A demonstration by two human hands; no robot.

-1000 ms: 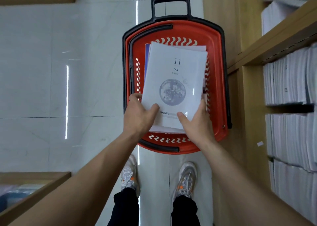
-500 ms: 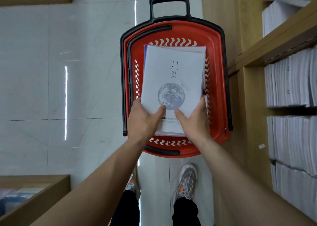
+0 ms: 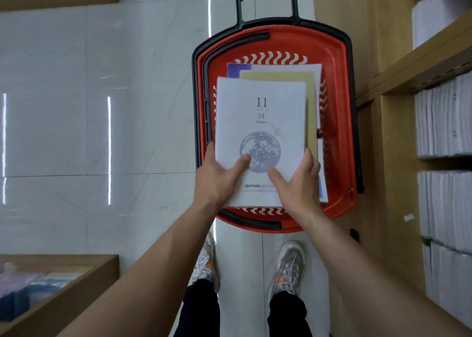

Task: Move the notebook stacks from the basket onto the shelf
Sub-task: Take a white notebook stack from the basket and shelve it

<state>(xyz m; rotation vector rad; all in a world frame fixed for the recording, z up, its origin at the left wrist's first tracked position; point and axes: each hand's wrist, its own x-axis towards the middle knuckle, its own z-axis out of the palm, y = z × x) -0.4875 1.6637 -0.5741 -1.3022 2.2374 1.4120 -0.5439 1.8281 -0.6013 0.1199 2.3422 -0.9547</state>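
While both hands are on it, the notebook stack (image 3: 260,111) lies over the middle of the red basket (image 3: 338,101), which stands on the floor (image 3: 102,106) just ahead of the person's feet. The stack's long axis runs straight away from the person, from the basket's near edge toward its far edge and the black handle.

The left hand (image 3: 217,180) grips the stack's near left corner, its thumb (image 3: 241,160) laid flat on the white cover and its fingers out of sight under the edge. The right hand (image 3: 298,183) grips the near right corner the same way, its thumb (image 3: 274,174) on the cover beside the moon picture. So both hands are closed round the short near end, and the far end reaches out unsupported.

Under the stack, 2 more items show: a yellow notebook (image 3: 278,77) peeking out at the far and right sides, and a blue-cornered notebook (image 3: 238,69) below that. Whether the held stack has cleared them or rests on them I cannot tell.

The shelf (image 3: 434,53) stands at the person's right, just beside the basket's right edge, with white stacks (image 3: 444,122) packed upright on it. The right hand is the nearer one, so the coming move is likely a lift and a swing to the right. With only the near end held, the far end may droop or the pile may fan out.
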